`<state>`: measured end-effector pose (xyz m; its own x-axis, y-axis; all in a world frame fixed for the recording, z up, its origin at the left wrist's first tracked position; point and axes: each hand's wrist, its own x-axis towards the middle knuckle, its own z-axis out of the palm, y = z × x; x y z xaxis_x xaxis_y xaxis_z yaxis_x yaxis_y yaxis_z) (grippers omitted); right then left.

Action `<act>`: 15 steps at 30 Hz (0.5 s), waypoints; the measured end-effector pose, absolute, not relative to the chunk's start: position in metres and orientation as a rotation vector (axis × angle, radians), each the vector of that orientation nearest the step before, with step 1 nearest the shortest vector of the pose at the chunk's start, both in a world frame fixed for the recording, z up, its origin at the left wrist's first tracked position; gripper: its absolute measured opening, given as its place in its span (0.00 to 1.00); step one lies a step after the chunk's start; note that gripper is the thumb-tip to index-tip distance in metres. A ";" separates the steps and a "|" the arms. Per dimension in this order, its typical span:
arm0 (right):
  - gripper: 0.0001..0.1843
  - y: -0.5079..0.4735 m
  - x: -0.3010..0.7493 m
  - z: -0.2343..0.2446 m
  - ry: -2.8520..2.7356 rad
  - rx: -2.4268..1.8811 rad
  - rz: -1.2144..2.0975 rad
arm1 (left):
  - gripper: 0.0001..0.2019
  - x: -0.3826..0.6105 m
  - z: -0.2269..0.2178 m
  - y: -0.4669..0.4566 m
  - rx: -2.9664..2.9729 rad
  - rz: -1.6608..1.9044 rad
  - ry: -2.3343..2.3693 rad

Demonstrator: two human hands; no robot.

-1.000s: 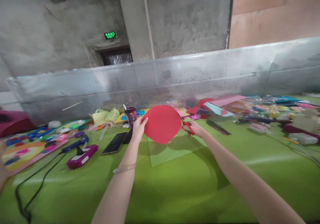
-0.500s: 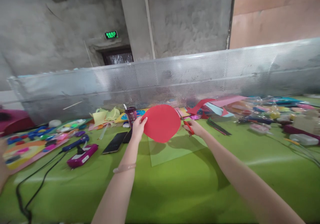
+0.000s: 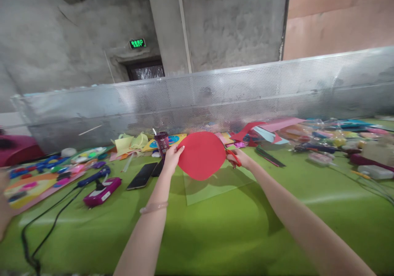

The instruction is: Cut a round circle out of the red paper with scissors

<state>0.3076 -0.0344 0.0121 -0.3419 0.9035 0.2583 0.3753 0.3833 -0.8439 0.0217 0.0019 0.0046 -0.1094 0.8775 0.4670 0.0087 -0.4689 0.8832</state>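
A roundish piece of red paper (image 3: 202, 156) is held up above the green table. My left hand (image 3: 172, 158) pinches its left edge between thumb and fingers. At the right edge of the paper, my right hand (image 3: 240, 158) is closed around the red handles of a pair of scissors (image 3: 234, 157). The scissors' blades lie against the paper's rim, partly hidden. Beneath, a pale green sheet (image 3: 215, 188) rests on the tabletop.
Left of my left arm lie a black phone (image 3: 142, 176) and a purple power strip (image 3: 102, 192) with cords. A dark cup (image 3: 161, 144) with a straw stands behind. Red paper scraps (image 3: 248, 131) and wrapped craft supplies (image 3: 335, 138) line the back. Another person's hand (image 3: 3, 202) shows far left.
The red paper has shifted slightly right and down, bringing its right edge closer to my right hand and the scissors. My left hand has moved slightly right with it.
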 end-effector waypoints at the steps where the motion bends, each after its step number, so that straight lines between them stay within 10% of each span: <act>1: 0.11 -0.034 0.308 0.012 -1.896 -1.099 0.893 | 0.17 0.022 0.004 0.002 1.492 1.660 1.000; 15: 0.08 -0.038 0.307 0.014 -1.907 -1.114 0.879 | 0.17 0.023 0.004 0.000 1.492 1.637 1.003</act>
